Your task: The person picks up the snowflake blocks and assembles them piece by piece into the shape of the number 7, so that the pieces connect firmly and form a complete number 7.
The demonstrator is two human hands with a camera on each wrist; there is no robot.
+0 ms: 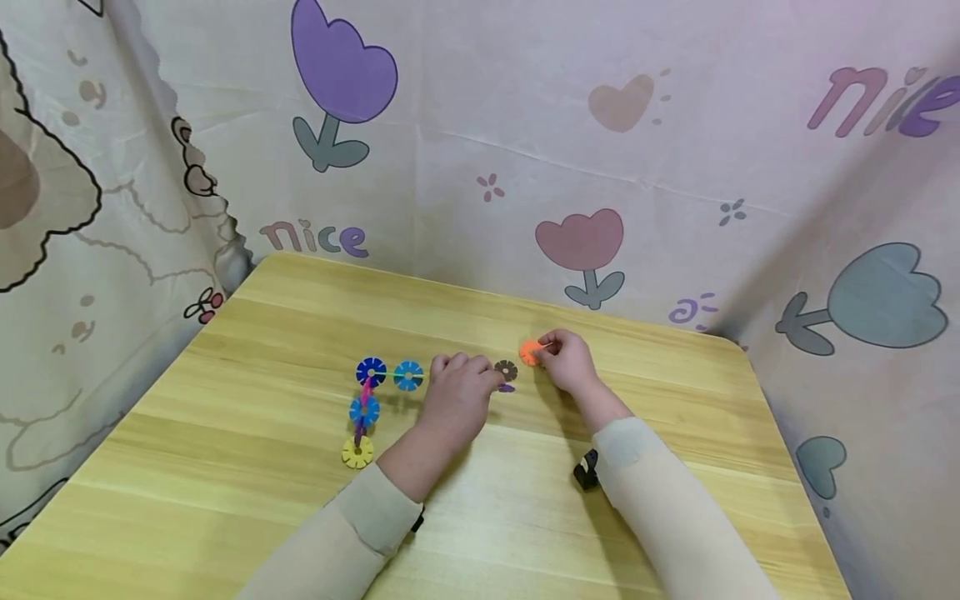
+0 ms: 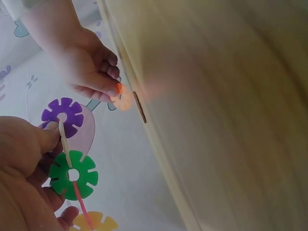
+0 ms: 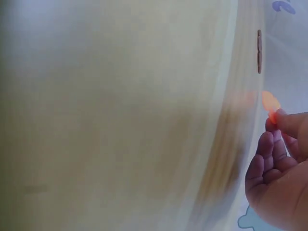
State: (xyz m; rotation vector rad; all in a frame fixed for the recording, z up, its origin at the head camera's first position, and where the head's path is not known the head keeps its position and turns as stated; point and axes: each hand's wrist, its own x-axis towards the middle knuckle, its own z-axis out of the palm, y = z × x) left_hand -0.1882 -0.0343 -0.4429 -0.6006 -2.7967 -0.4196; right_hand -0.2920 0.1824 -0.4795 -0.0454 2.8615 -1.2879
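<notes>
My left hand point(image 1: 459, 400) pinches a purple slotted plastic disc point(image 2: 72, 113), a notched snowflake-type piece, at one end of a joined chain. Along it in the left wrist view come a pale disc seen edge-on, a green disc point(image 2: 62, 185), a pink edge-on one and a yellow-orange disc point(image 2: 96, 222). The head view shows light blue point(image 1: 408, 379) and dark blue point(image 1: 371, 367) discs, then a bend toward another light blue point(image 1: 358, 411) and a yellow disc point(image 1: 352, 457). Between thumb and fingers, my right hand point(image 1: 568, 362) pinches a loose orange disc point(image 1: 528, 353). My left hand hides part of the chain.
A brown disc point(image 1: 506, 367) lies flat on the wooden table point(image 1: 225, 417) between the hands. Printed cloth point(image 1: 465, 100) hangs behind the table's far edge. A black object point(image 1: 586, 471) shows beside the right sleeve.
</notes>
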